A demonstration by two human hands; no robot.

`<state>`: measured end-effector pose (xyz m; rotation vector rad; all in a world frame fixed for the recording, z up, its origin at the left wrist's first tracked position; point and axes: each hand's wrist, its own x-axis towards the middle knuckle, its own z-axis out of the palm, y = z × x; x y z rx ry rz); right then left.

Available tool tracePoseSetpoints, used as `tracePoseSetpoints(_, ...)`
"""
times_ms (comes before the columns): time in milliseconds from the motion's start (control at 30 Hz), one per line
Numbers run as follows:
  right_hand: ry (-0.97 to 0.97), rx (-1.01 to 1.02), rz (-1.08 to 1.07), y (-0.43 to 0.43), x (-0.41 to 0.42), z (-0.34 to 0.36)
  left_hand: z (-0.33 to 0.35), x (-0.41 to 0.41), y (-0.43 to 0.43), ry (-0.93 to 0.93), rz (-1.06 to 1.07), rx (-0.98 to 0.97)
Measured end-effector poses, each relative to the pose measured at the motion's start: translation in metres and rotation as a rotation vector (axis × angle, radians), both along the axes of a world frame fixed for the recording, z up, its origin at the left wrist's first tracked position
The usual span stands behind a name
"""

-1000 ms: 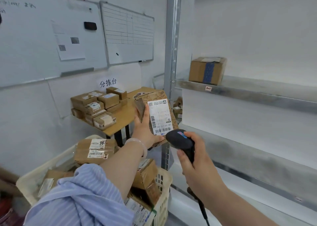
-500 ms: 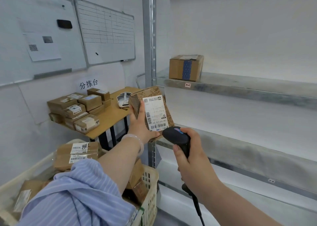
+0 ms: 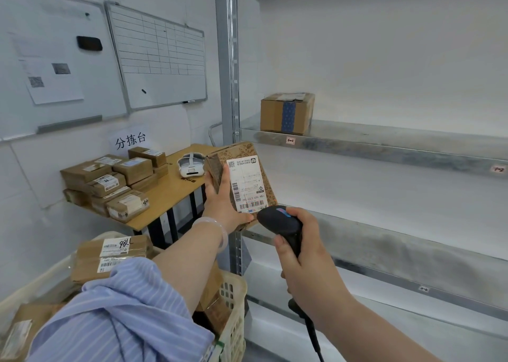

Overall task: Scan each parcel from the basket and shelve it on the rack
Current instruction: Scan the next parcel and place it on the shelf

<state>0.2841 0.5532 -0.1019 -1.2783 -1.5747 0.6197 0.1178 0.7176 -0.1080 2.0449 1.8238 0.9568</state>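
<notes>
L hand [image 3: 224,206] grips parcel [image 3: 242,182], R hand [image 3: 308,254] fingers wrapped on scanner [image 3: 280,221]; scanner sits v. close under barcode, misread likely.

**White-walled sorting corner**

Soft, even light falls on white walls [image 3: 384,45]. At upper left hang a plain whiteboard [image 3: 49,26] and a gridded whiteboard [image 3: 162,56]. Below them stands a wooden worktop [image 3: 176,193] on dark legs. A metal rack [image 3: 384,149] fills the right half.

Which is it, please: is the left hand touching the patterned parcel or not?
Touching: the head view shows the left hand gripping the patterned parcel, thumb on it.
</notes>
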Motion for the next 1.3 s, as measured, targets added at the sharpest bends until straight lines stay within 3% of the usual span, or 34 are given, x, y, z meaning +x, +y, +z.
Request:
tracePoseSetpoints(233,0.035,0.055,-0.073,0.006,0.019,0.008,0.033,0.018,-0.004,-0.033,-0.108,-0.039)
tracePoseSetpoints(433,0.052,0.131,-0.207,0.006,0.048,0.029,0.092,0.047,-0.001,0.040,-0.321,-0.088)
tracePoseSetpoints(767,0.035,0.163,-0.385,-0.008,0.104,0.048,0.170,0.120,0.021,0.105,-0.490,-0.210)
tracePoseSetpoints(1067,0.053,0.126,-0.444,0.000,0.131,0.044,0.190,0.169,0.069,-0.239,-0.557,-0.424)
tracePoseSetpoints(1300,0.059,0.122,-0.442,0.018,0.137,0.041,0.191,0.194,0.093,-0.129,-0.499,-0.126)
